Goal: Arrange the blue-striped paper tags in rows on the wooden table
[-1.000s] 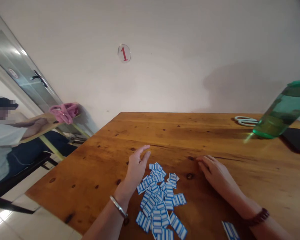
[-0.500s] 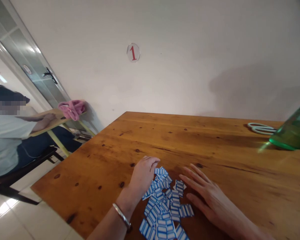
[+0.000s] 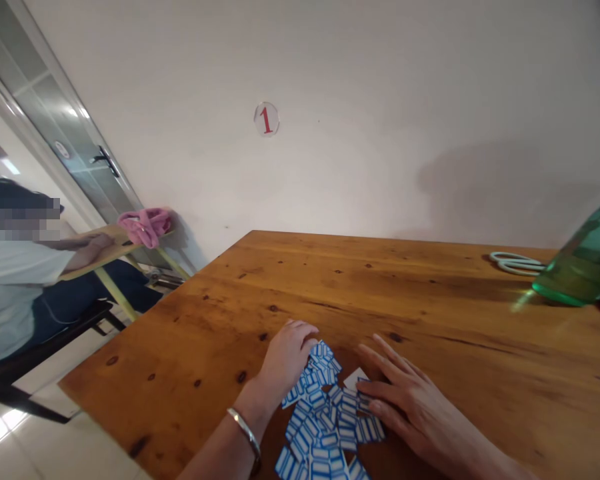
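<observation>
A loose heap of small blue-and-white label sheets [image 3: 325, 417] lies near the front of the wooden table [image 3: 220, 300]. My left hand [image 3: 290, 353], with a silver bangle at the wrist, rests cupped along the heap's far left edge; its fingers are loosely bent and I see nothing gripped in them. On the heap's right side, my right hand [image 3: 405, 393] is spread palm down, its index finger and thumb on a label sheet that they partly cover. Just beyond those fingertips shows a plain white piece [image 3: 355, 379].
A green translucent container [image 3: 583, 267] stands at the right, beside a coiled white cable [image 3: 517, 263]. The wall [image 3: 355, 133] rises behind the table. At the left, a person [image 3: 20, 280] sits at a smaller table with a pink cloth item [image 3: 145, 227].
My right hand has moved left onto the label sheet at the heap's right edge, and a white piece now shows there. My left hand stays at the heap's left. The view has tilted slightly up.
</observation>
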`<state>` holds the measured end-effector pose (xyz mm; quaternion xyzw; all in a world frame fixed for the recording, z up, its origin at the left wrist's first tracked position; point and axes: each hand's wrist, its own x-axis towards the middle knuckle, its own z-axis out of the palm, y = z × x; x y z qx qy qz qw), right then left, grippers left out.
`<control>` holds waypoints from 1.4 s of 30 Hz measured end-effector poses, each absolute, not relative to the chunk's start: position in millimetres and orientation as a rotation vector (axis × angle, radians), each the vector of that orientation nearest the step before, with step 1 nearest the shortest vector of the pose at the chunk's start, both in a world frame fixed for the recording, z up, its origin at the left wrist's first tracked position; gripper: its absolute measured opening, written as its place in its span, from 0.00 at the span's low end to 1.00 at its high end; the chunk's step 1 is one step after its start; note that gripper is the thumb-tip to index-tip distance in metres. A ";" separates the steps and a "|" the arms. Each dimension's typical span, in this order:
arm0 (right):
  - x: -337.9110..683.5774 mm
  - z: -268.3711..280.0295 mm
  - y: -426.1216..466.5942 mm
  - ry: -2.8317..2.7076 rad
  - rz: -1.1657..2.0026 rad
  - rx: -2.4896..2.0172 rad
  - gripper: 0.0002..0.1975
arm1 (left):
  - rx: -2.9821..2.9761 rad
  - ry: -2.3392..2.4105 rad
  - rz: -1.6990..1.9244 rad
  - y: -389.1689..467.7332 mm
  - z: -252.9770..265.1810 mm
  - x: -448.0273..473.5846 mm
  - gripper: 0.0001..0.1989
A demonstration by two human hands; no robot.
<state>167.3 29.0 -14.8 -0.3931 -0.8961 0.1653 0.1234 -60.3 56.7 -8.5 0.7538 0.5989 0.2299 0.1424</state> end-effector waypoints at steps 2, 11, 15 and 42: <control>167.8 -13.9 29.0 -2.585 0.523 -1.118 0.17 | 2.199 1.683 0.635 57.0 -10.1 -59.8 0.11; 170.5 -22.8 34.7 -2.492 0.442 -1.124 0.15 | 2.261 1.578 0.502 52.6 -7.4 -55.2 0.11; 170.7 -25.1 36.3 -2.483 0.443 -1.107 0.16 | 2.218 1.566 0.523 53.3 -7.1 -56.2 0.11; 181.2 -37.9 49.3 -2.327 0.349 -1.230 0.13 | 2.191 1.701 0.445 49.7 -5.9 -55.4 0.09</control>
